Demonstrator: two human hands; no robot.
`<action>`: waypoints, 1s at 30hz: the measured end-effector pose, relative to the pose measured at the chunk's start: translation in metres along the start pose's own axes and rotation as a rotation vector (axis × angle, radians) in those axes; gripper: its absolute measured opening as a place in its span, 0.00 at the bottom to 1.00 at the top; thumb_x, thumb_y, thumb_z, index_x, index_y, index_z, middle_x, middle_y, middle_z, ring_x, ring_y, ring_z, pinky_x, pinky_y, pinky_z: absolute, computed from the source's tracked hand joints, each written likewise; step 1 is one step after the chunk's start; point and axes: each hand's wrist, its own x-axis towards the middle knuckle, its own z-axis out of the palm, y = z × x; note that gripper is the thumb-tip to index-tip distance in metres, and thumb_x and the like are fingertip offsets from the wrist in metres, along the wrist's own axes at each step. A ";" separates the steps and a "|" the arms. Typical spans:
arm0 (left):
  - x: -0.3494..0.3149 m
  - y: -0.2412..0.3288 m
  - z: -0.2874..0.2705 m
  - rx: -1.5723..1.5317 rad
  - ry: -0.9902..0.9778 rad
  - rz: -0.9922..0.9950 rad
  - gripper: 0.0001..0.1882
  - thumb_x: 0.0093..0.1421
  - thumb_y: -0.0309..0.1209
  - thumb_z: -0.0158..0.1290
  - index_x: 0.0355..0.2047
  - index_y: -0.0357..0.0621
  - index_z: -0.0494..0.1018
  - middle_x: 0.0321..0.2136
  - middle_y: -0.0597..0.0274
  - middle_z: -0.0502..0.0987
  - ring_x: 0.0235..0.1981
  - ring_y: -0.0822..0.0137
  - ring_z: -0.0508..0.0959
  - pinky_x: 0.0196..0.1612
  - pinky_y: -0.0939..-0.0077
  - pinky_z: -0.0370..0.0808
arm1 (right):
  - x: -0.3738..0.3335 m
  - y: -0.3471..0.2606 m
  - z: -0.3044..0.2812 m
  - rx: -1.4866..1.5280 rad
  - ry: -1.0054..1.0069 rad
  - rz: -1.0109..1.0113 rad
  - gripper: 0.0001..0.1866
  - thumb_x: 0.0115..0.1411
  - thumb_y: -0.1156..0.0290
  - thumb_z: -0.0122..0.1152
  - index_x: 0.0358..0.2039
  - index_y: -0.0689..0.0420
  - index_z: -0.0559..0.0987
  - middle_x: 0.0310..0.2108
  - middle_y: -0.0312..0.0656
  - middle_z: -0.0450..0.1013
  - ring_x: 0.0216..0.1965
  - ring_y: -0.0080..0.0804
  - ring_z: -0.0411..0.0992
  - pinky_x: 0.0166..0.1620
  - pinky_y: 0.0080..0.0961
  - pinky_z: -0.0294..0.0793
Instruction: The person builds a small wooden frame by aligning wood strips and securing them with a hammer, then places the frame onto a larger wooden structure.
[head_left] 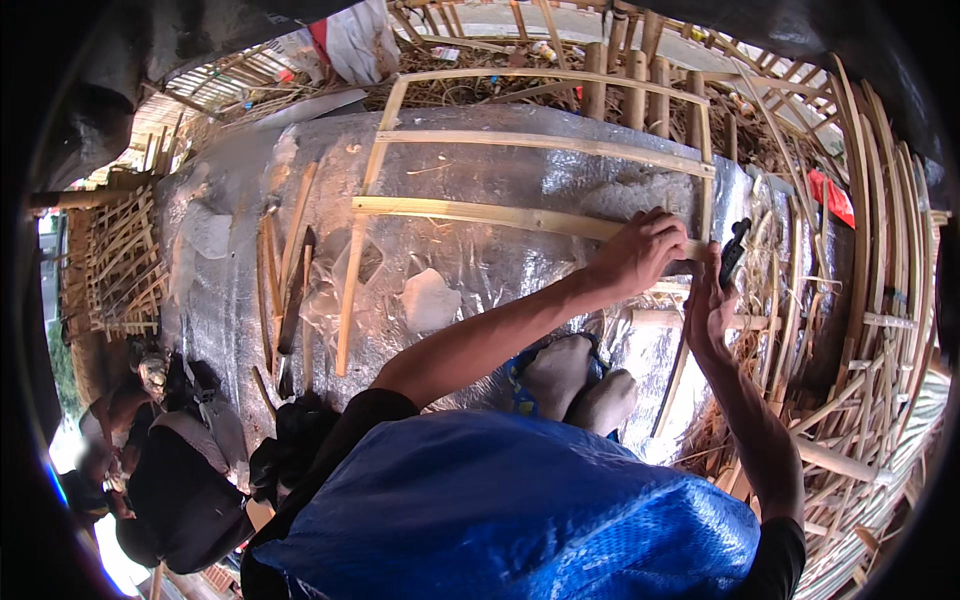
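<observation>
A ladder-like bamboo frame (545, 145) of flat pale slats lies on the silvery sheet (480, 280) in front of me. My left hand (645, 247) is closed over the right part of its nearest crosspiece (490, 213), fingers curled on the slat. Just right of it, my right hand (709, 300) is at the same slat's end, where it meets the side strip; its fingers are pressed together, partly hidden. A black tool (736, 248), its kind unclear, is right against the right hand's fingers. Whether that hand touches it cannot be made out.
Blue plastic sheeting (520, 510) covers my lap. Left lie a long-bladed knife (294, 310) and several sticks (270, 270). Bundled bamboo strips (875, 220) stand at the right. Bamboo posts (636, 90) rise beyond the sheet's far edge. Another person (185, 490) in dark clothes sits at lower left.
</observation>
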 end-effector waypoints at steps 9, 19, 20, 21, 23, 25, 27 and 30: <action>0.008 0.003 -0.007 -0.172 0.072 -0.234 0.05 0.60 0.26 0.58 0.35 0.37 0.75 0.34 0.55 0.80 0.38 0.57 0.80 0.44 0.64 0.75 | -0.001 -0.006 0.003 0.143 -0.089 0.095 0.27 0.63 0.42 0.57 0.25 0.55 0.70 0.13 0.29 0.59 0.13 0.18 0.57 0.15 0.21 0.55; 0.028 0.012 0.014 0.000 0.118 -0.192 0.06 0.58 0.31 0.60 0.31 0.42 0.78 0.29 0.57 0.80 0.30 0.57 0.78 0.35 0.63 0.74 | 0.003 -0.001 -0.001 0.372 -0.088 0.241 0.24 0.62 0.45 0.60 0.32 0.56 0.71 0.14 0.30 0.60 0.11 0.18 0.55 0.13 0.21 0.55; 0.030 0.013 0.015 -0.003 0.116 -0.195 0.06 0.58 0.31 0.60 0.31 0.42 0.78 0.29 0.57 0.80 0.30 0.57 0.78 0.35 0.63 0.74 | 0.002 -0.002 0.000 0.369 -0.086 0.245 0.24 0.62 0.45 0.60 0.32 0.56 0.71 0.14 0.30 0.60 0.11 0.18 0.55 0.13 0.21 0.55; 0.032 0.014 0.016 -0.034 0.123 -0.198 0.06 0.58 0.31 0.60 0.31 0.42 0.79 0.29 0.57 0.80 0.31 0.56 0.78 0.35 0.63 0.74 | 0.002 -0.003 0.000 0.375 -0.109 0.253 0.23 0.63 0.46 0.59 0.32 0.55 0.72 0.14 0.30 0.60 0.11 0.18 0.55 0.13 0.21 0.55; 0.035 0.013 0.018 -0.068 0.129 -0.203 0.05 0.58 0.31 0.60 0.31 0.43 0.79 0.29 0.58 0.80 0.31 0.56 0.78 0.35 0.63 0.74 | -0.002 -0.007 0.002 0.219 -0.129 0.151 0.21 0.66 0.47 0.55 0.30 0.54 0.73 0.13 0.30 0.60 0.11 0.18 0.55 0.14 0.21 0.54; 0.036 0.012 0.020 -0.096 0.118 -0.186 0.05 0.59 0.31 0.59 0.31 0.43 0.80 0.29 0.58 0.80 0.32 0.57 0.78 0.35 0.64 0.74 | 0.000 -0.005 0.000 0.275 -0.132 0.183 0.22 0.66 0.46 0.55 0.31 0.55 0.74 0.13 0.30 0.60 0.11 0.19 0.55 0.14 0.21 0.54; 0.036 0.013 0.021 -0.106 0.101 -0.211 0.05 0.59 0.31 0.59 0.31 0.43 0.80 0.29 0.58 0.80 0.32 0.57 0.79 0.36 0.64 0.74 | 0.003 -0.004 -0.001 0.295 -0.131 0.214 0.25 0.65 0.44 0.53 0.33 0.57 0.75 0.13 0.31 0.59 0.12 0.19 0.56 0.14 0.22 0.54; 0.035 0.011 0.021 -0.091 0.090 -0.224 0.06 0.60 0.32 0.58 0.31 0.44 0.80 0.28 0.59 0.80 0.32 0.57 0.79 0.36 0.64 0.75 | 0.001 -0.010 -0.001 0.233 -0.118 0.234 0.26 0.65 0.43 0.53 0.31 0.56 0.75 0.13 0.31 0.59 0.12 0.20 0.56 0.14 0.23 0.54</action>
